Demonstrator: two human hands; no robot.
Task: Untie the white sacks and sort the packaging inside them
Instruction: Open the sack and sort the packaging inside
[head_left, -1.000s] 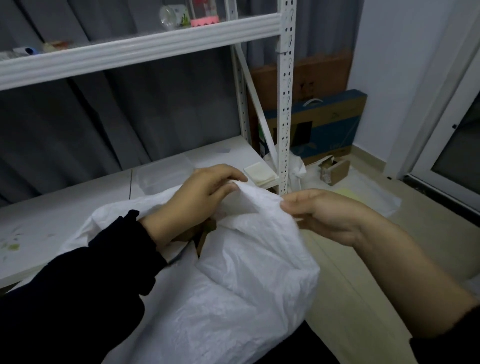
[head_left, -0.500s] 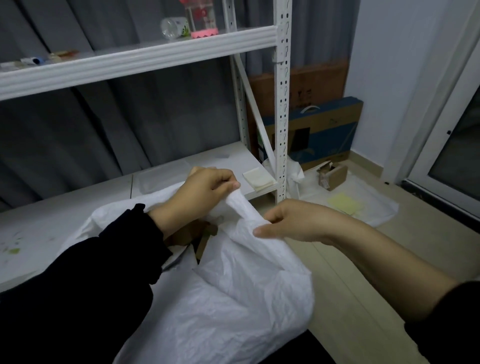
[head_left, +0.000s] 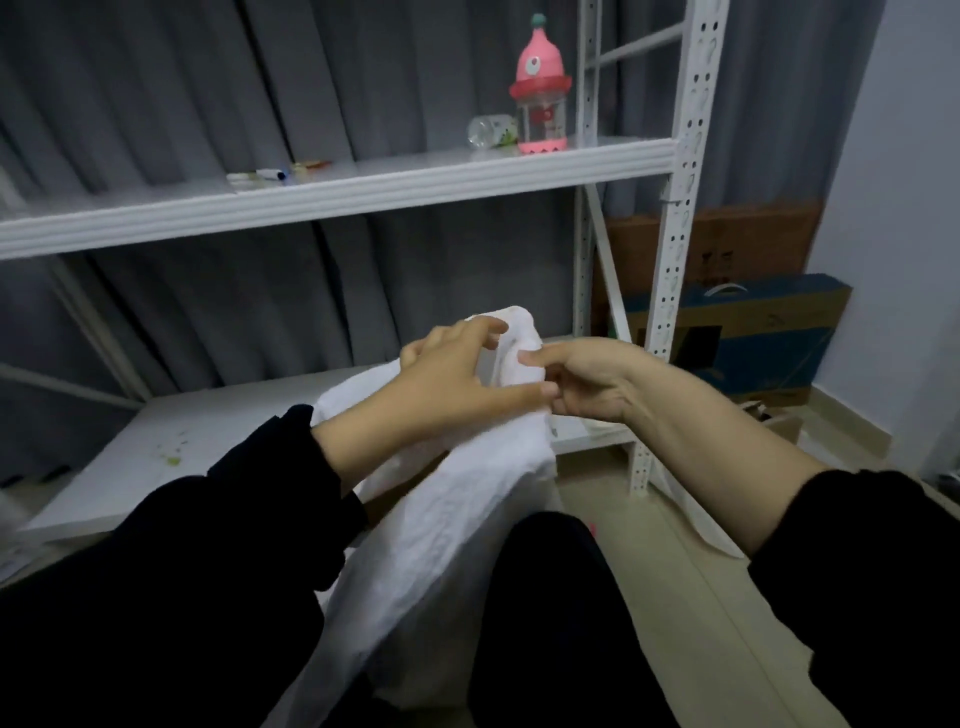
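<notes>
A white woven sack (head_left: 457, 530) hangs between my knees, its top bunched up in front of the lower shelf. My left hand (head_left: 447, 384) grips the gathered neck from the left, fingers curled over the fabric. My right hand (head_left: 582, 384) pinches the same bunched top from the right, thumb and fingers closed on it. The two hands touch at the sack's neck. What is inside the sack is hidden.
A white metal rack stands ahead, with a lower shelf (head_left: 197, 447) and an upper shelf (head_left: 332, 192) carrying a pink bottle (head_left: 540, 98) and small items. Grey curtains hang behind. Cardboard boxes (head_left: 737, 332) lean on the wall at right. Tiled floor (head_left: 675, 571) lies to the right.
The sack's mouth, held apart before, is now gathered into a bunch. Both hands came together and rose with it. The camera tilted upward, showing more of the upper shelf.
</notes>
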